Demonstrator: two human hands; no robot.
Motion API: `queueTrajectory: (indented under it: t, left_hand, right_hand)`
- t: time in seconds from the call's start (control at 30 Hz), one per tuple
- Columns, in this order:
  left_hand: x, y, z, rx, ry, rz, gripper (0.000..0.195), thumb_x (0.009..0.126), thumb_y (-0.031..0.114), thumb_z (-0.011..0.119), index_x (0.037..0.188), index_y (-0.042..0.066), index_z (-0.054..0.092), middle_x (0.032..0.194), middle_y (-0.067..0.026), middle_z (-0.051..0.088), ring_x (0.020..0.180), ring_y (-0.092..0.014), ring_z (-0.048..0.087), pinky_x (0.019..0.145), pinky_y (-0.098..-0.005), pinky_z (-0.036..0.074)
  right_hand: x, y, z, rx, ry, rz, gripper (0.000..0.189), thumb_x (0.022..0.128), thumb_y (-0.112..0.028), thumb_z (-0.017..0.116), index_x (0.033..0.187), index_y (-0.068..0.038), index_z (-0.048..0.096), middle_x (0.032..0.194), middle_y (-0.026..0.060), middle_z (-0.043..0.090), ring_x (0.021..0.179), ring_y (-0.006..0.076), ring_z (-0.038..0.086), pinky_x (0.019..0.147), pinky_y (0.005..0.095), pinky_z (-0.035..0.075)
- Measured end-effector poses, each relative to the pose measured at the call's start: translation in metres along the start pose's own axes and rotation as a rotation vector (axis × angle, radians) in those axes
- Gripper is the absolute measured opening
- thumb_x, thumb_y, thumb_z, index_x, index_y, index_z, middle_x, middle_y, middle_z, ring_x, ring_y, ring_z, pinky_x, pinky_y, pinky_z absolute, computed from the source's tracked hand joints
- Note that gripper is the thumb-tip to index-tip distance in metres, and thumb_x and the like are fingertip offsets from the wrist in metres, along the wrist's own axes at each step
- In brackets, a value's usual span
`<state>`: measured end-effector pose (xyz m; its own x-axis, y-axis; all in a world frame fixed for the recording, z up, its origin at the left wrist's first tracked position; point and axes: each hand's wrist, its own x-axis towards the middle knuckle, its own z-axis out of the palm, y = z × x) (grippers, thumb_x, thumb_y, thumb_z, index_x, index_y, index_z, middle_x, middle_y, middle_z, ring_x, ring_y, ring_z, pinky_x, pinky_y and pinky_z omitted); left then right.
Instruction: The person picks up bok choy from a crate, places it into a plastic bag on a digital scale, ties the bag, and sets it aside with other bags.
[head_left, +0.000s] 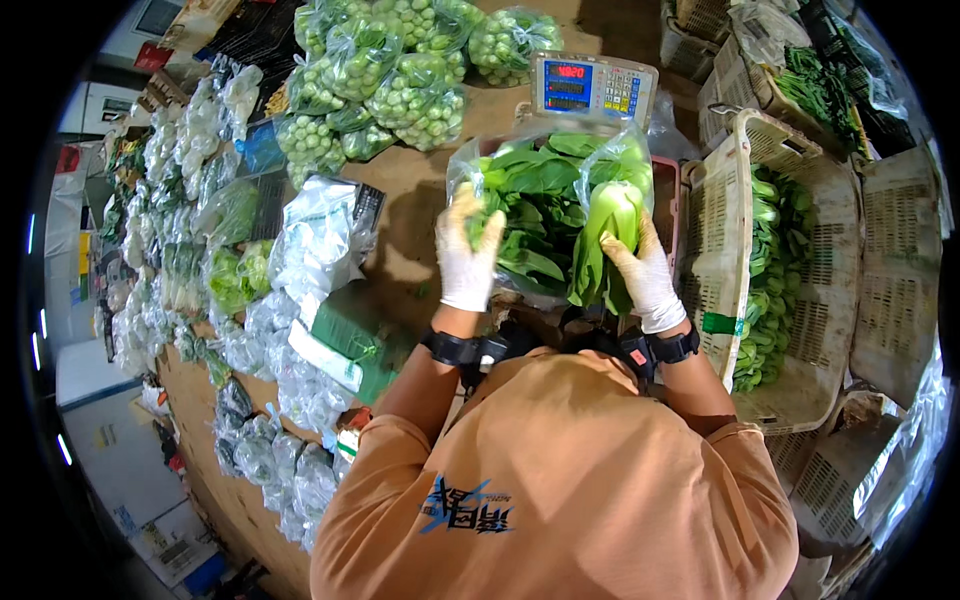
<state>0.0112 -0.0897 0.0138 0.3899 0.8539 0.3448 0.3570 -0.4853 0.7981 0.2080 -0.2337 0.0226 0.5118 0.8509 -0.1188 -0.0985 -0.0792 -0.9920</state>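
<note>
A clear plastic bag (651, 154) full of leafy greens (536, 176) lies in front of a digital scale (596, 86) whose display is lit. My left hand (469, 251), in a white glove, is at the bag's left edge, its thumb and fingers around the side of the bag by the leaves. My right hand (646, 274), gloved too, holds a head of bok choy (616, 214) with the pale base up and the leaves hanging down, at the bag's right side. Part of a pink-red basket (666, 195) shows beside the bag.
To the right stands a large white plastic crate (739, 247) with more bok choy (772, 300) inside. Bagged round green vegetables (420, 97) are piled at the back left. Plastic bags (315, 232), a green box (352, 337) and many bagged vegetables (262, 450) lie to the left.
</note>
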Motion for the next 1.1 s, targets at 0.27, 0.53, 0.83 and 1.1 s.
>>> queueTrajectory:
  t: [0.27,0.53,0.83,1.1]
  left_hand:
    - [0.082,-0.094,-0.004,-0.241,-0.53,-0.501,0.04,0.082,0.018,0.065,0.12,0.006,0.058,0.081,-0.0063,0.066,0.07,-0.016,0.061,0.075,-0.0273,0.047]
    - [0.108,-0.089,-0.025,-1.339,-0.414,-0.692,0.058,0.091,0.039,0.055,0.138,0.01,0.04,0.051,0.0089,0.028,0.043,-0.003,0.027,0.047,-0.0182,0.025]
    - [0.086,-0.066,-0.022,-1.447,-0.539,-0.555,0.083,0.084,0.04,0.066,0.144,0.002,0.024,0.052,0.0083,0.03,0.045,-0.002,0.029,0.045,-0.0176,0.024]
    - [0.097,-0.078,-0.022,-1.314,-0.435,-0.544,0.08,0.084,0.044,0.063,0.143,0.003,0.028,0.052,0.0076,0.035,0.045,-0.003,0.031,0.046,-0.0192,0.028]
  right_hand:
    - [0.111,-0.053,0.07,-0.909,0.099,-0.645,0.066,0.069,-0.018,0.077,0.128,-0.009,0.049,0.118,0.0129,0.06,0.102,0.0296,0.06,0.087,0.0366,0.047]
    - [0.167,0.066,0.101,-1.138,-0.394,-0.301,0.064,0.077,-0.035,0.07,0.133,-0.016,0.044,0.113,0.0145,0.06,0.104,0.0326,0.058,0.088,0.0435,0.045]
    - [0.29,0.068,0.086,-0.623,-0.917,0.159,0.054,0.077,-0.025,0.075,0.126,-0.011,0.056,0.109,0.0048,0.067,0.094,0.0136,0.058,0.087,0.0296,0.044]
    - [0.254,0.064,0.091,-0.812,-0.566,0.101,0.051,0.081,-0.033,0.068,0.126,-0.013,0.056,0.116,0.0141,0.063,0.107,0.025,0.059,0.091,0.0321,0.043]
